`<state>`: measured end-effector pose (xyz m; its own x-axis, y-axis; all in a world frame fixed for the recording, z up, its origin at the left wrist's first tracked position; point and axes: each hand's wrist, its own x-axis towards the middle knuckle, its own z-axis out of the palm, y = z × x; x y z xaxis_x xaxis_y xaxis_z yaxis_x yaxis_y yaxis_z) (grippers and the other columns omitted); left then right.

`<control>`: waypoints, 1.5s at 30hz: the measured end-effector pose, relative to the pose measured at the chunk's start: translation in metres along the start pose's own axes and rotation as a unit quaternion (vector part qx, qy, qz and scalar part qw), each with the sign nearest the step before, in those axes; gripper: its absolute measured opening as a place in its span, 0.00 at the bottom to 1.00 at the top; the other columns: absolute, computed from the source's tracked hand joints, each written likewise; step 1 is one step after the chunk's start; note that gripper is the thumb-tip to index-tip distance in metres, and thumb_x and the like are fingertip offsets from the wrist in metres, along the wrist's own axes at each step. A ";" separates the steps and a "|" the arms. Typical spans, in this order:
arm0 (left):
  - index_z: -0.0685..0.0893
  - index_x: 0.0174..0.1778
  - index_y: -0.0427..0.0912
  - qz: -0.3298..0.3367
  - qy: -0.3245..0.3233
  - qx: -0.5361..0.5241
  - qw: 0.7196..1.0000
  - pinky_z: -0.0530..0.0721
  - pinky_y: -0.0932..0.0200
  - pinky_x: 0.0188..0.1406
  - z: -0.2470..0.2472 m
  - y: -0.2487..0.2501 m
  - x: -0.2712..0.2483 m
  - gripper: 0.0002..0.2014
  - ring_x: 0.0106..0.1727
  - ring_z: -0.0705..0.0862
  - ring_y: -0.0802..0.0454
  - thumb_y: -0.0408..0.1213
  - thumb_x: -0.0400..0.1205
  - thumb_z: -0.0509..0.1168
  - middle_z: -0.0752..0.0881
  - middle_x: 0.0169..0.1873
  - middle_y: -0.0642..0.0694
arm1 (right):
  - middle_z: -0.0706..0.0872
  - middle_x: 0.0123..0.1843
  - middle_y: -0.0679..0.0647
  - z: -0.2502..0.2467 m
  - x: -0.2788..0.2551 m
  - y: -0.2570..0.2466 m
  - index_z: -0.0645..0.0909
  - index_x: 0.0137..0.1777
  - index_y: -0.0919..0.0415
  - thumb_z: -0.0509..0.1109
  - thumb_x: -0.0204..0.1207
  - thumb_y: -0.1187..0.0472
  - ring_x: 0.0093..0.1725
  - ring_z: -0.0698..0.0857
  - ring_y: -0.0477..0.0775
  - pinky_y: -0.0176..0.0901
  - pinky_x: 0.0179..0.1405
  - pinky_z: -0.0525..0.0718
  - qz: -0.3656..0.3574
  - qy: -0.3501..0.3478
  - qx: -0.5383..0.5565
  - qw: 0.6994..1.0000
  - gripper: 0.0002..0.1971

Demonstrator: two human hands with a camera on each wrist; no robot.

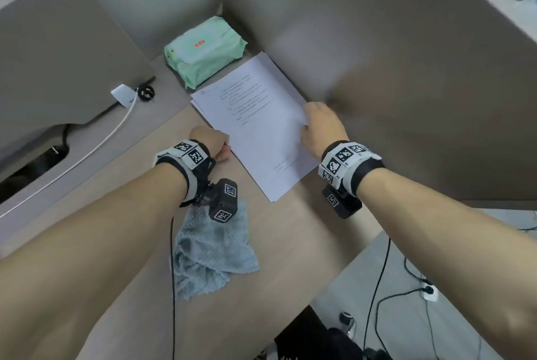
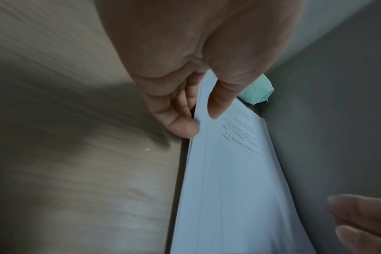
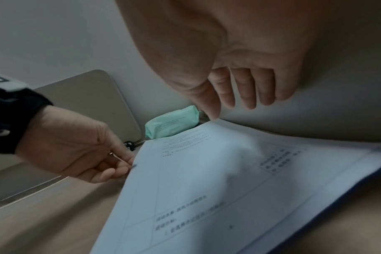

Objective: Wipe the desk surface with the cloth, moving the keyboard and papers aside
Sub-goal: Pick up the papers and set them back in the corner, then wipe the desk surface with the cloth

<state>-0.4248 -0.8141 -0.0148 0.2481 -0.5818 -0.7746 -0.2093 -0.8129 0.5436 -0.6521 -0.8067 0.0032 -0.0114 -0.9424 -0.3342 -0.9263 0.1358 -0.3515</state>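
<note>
White papers (image 1: 255,124) — printed stack, on desk (image 1: 290,243) against the right partition; left edge pinched by left hand (image 1: 213,143), thumb above and fingers beneath. Right hand (image 1: 321,127) at the opposite edge, fingers straight, gripping nothing. Long axis: from near the wrists away toward green wipes pack (image 1: 203,50) beyond both hands. Blue cloth (image 1: 210,249) crumpled behind the left wrist, untouched. Progress: early — papers mid-shift, wiping not begun; keyboard not in view.

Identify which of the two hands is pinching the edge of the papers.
The left hand: thumb on top, fingers beneath the papers. The right hand only hovers above them, fingers relaxed.
</note>
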 end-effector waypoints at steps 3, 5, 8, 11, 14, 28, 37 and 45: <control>0.75 0.34 0.38 -0.004 0.012 -0.006 1.000 0.82 0.56 0.34 -0.010 0.001 -0.005 0.11 0.30 0.80 0.47 0.26 0.82 0.61 0.82 0.36 0.37 | 0.76 0.74 0.60 0.003 -0.010 -0.012 0.74 0.73 0.62 0.62 0.81 0.66 0.69 0.78 0.65 0.49 0.60 0.76 -0.003 -0.021 0.015 1.000 0.20; 0.76 0.36 0.36 -0.025 0.022 -0.007 0.999 0.78 0.55 0.30 -0.024 -0.004 -0.011 0.10 0.28 0.77 0.47 0.24 0.84 0.58 0.79 0.32 0.37 | 0.78 0.71 0.60 0.010 -0.019 -0.024 0.74 0.73 0.62 0.61 0.82 0.64 0.67 0.79 0.65 0.47 0.57 0.76 -0.010 -0.042 0.015 0.999 0.20; 0.82 0.50 0.34 0.033 0.044 0.065 0.996 0.83 0.49 0.37 -0.053 -0.028 -0.016 0.05 0.37 0.84 0.39 0.26 0.80 0.63 0.85 0.39 0.32 | 0.81 0.67 0.61 0.026 -0.039 -0.049 0.76 0.72 0.62 0.62 0.81 0.62 0.65 0.80 0.65 0.49 0.60 0.78 -0.030 -0.069 0.018 0.997 0.19; 0.85 0.58 0.44 0.088 0.092 0.212 0.969 0.82 0.56 0.58 -0.097 -0.068 -0.023 0.13 0.58 0.85 0.39 0.33 0.77 0.65 0.86 0.57 0.42 | 0.84 0.63 0.60 0.047 -0.065 -0.078 0.81 0.64 0.59 0.64 0.79 0.57 0.62 0.82 0.64 0.50 0.58 0.80 -0.035 -0.096 0.015 0.995 0.15; 0.83 0.62 0.45 0.105 0.120 0.299 0.941 0.79 0.52 0.64 -0.148 -0.114 -0.029 0.16 0.63 0.82 0.39 0.34 0.77 0.64 0.83 0.63 0.43 | 0.85 0.53 0.56 0.068 -0.098 -0.115 0.80 0.53 0.55 0.68 0.76 0.46 0.50 0.83 0.60 0.47 0.47 0.80 -0.031 -0.140 0.000 0.990 0.13; 0.63 0.80 0.39 0.085 0.101 0.432 0.892 0.66 0.46 0.78 -0.265 -0.266 -0.050 0.34 0.81 0.59 0.37 0.43 0.78 0.65 0.57 0.84 0.42 | 0.61 0.76 0.61 0.190 -0.201 -0.201 0.65 0.77 0.56 0.72 0.73 0.46 0.73 0.64 0.69 0.65 0.62 0.80 -0.188 -0.192 -0.222 0.937 0.35; 0.60 0.83 0.47 0.101 0.115 0.425 0.892 0.65 0.49 0.78 -0.267 -0.272 -0.055 0.36 0.83 0.56 0.42 0.39 0.77 0.63 0.53 0.86 0.49 | 0.53 0.86 0.54 0.159 -0.083 -0.205 0.60 0.81 0.56 0.72 0.72 0.67 0.80 0.58 0.69 0.71 0.69 0.74 -0.123 -0.127 -0.249 0.952 0.39; 0.60 0.83 0.47 0.079 0.131 0.359 0.921 0.58 0.52 0.82 -0.260 -0.268 -0.055 0.38 0.84 0.54 0.45 0.35 0.74 0.64 0.54 0.86 0.50 | 0.53 0.86 0.58 0.215 -0.100 -0.323 0.58 0.82 0.52 0.67 0.73 0.57 0.80 0.57 0.73 0.71 0.73 0.68 -0.381 -0.187 -0.195 0.884 0.37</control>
<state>-0.1360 -0.5711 -0.0337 0.3614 -0.7541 -0.5483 -0.8100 -0.5452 0.2160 -0.2708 -0.6910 -0.0381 0.7304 -0.5373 -0.4217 -0.6710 -0.6798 -0.2961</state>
